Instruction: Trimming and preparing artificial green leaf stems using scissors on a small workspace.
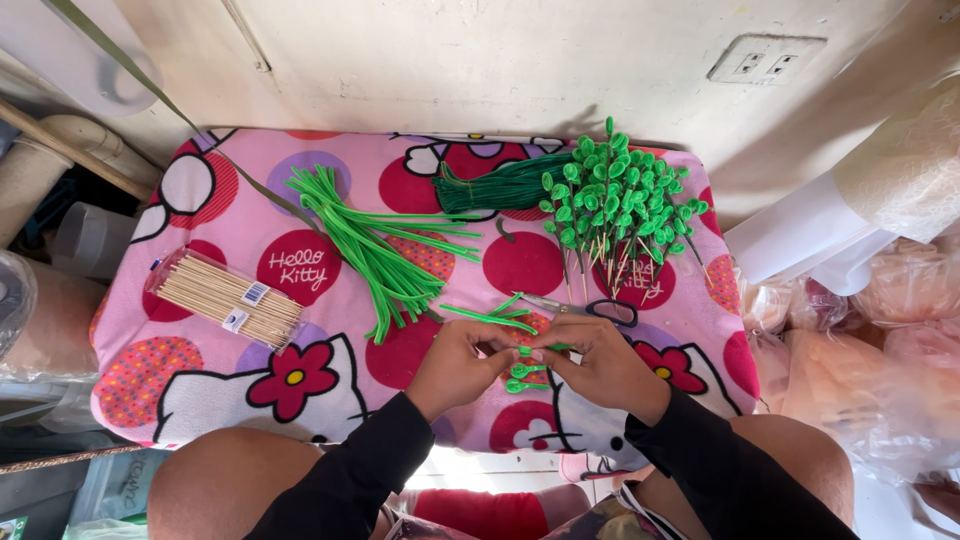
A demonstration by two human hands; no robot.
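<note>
Both hands pinch one green pipe cleaner piece, left hand and right hand meeting fingertip to fingertip. Finished green loops lie just below the fingers; scissors sit just beyond the right hand, and a skewer packet lies well left.

Green pipe cleaner, pinched between fingertips, horizontal.

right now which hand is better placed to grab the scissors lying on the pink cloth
Right, probably. The right hand sits just below the dark-handled metal scissors, while the left hand is farther off. Both hands pinch a green pipe-cleaner piece.
</note>
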